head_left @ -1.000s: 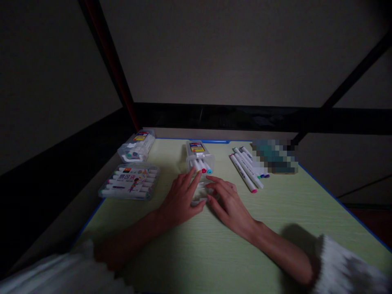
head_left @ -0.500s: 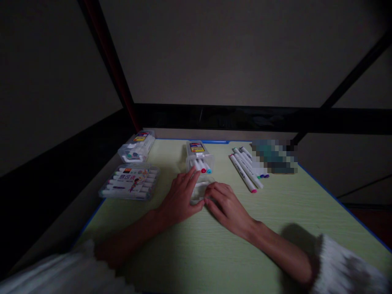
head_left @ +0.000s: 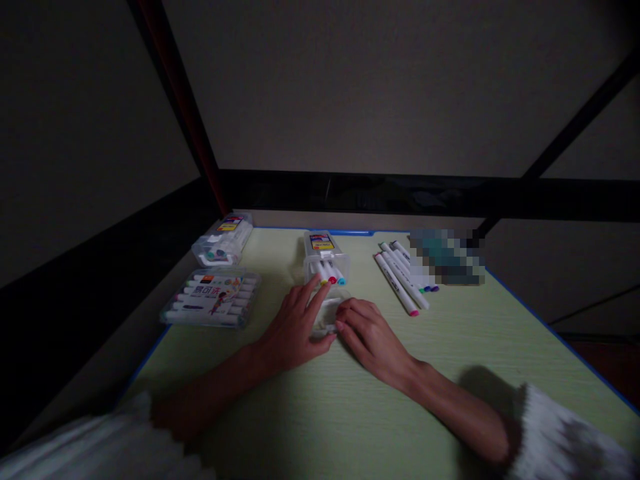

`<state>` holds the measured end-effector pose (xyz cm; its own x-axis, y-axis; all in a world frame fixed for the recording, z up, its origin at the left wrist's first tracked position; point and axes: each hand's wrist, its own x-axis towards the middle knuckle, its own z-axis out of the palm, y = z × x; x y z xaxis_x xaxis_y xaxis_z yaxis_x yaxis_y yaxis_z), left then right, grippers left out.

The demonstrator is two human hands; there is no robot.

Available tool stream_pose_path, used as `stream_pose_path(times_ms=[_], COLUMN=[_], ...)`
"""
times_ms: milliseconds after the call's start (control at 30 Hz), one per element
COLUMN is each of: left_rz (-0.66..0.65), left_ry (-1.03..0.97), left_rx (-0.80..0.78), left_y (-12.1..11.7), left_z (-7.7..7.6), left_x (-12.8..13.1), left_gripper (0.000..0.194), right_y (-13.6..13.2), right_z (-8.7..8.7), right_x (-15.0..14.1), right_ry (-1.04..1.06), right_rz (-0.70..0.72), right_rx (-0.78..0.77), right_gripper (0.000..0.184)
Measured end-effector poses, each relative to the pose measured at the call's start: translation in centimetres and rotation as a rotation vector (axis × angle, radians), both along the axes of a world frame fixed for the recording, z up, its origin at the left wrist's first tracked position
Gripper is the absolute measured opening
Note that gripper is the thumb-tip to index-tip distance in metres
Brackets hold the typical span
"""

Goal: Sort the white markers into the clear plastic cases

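Observation:
Between my hands is a clear plastic lid (head_left: 330, 313) at the near end of a clear marker case (head_left: 323, 252), partly hidden by my fingers. White markers with yellow, red and blue ends (head_left: 331, 275) show in the case. My left hand (head_left: 295, 327) lies along the lid's left side, fingers stretched out and thumb apart, its fingertips close to the marker ends. At the lid's right edge, my right hand (head_left: 370, 333) has its fingers curled in, thumb near the fingertips, gripping that edge.
On the left lie a flat clear case of markers (head_left: 213, 299) and another marker case (head_left: 225, 239) behind it. Several loose white markers (head_left: 403, 277) lie to the right, beside a pixelated dark object (head_left: 447, 257). Blue edging (head_left: 565, 343) borders the table (head_left: 450, 340).
My left fingertips have shifted slightly, and a yellow marker end now shows beside them. My right hand stays at the lid's edge with hardly any movement.

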<state>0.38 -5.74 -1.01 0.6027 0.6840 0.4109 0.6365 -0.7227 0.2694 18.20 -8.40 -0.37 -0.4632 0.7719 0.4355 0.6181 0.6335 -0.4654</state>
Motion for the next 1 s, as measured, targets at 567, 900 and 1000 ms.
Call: stream_pose_path(times_ms=[567, 900, 1000], left_rz=[-0.046, -0.027, -0.023], left_ry=[-0.140, -0.146, -0.137], left_rx=[-0.004, 0.044, 0.056], left_y=[0.0, 0.1, 0.1], left_z=[0.2, -0.1, -0.2], left_x=[-0.9, -1.3, -1.3], left_gripper=[0.047, 0.034, 0.033], right_y=[0.5, 2.3, 2.8], right_z=[0.4, 1.5, 1.8], right_x=[2.1, 5.8, 7.1], right_ry=[0.046, -0.245, -0.295], right_rz=[-0.078, -0.426, -0.540], right_rx=[0.148, 0.075, 0.048], right_gripper=[0.018, 0.020, 0.019])
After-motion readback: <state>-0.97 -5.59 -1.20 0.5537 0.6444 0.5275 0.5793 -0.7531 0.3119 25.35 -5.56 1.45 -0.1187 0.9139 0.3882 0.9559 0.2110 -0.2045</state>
